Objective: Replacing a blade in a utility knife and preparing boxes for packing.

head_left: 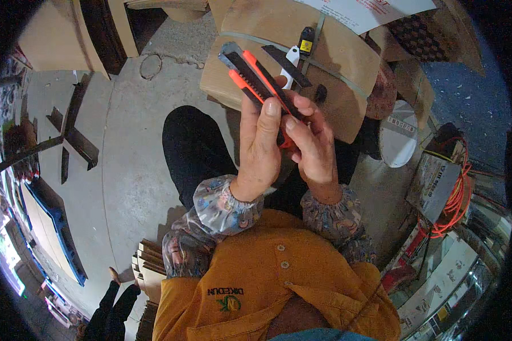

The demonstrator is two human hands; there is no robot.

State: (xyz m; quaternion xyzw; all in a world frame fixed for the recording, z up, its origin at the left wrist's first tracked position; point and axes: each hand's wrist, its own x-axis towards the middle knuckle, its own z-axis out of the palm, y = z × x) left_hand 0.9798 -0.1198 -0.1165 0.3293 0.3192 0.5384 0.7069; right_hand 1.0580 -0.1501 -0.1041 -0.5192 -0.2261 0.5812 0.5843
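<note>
A black-and-orange utility knife (255, 77) with a silver-grey front end is held up before me, tilted to the upper left. My left hand (259, 142) is closed around its lower part, thumb along the body. My right hand (313, 145) grips the knife's rear end, thumb and fingers pressed against it. The palms hide much of the handle. Just beyond my fingers, a white slim piece (292, 59) with a hole lies across a dark flat strip (276, 57). A small black case (306, 41) with a yellow label is beside them on the strapped brown cardboard stack (239, 85).
A white printed sheet (361, 11) covers the far side. At right are a round stool-like seat (398, 136) and a metal box with coiled orange cable (456, 199). A dark metal stand (68, 136) occupies the left floor. Another person's legs (116, 304) show at lower left.
</note>
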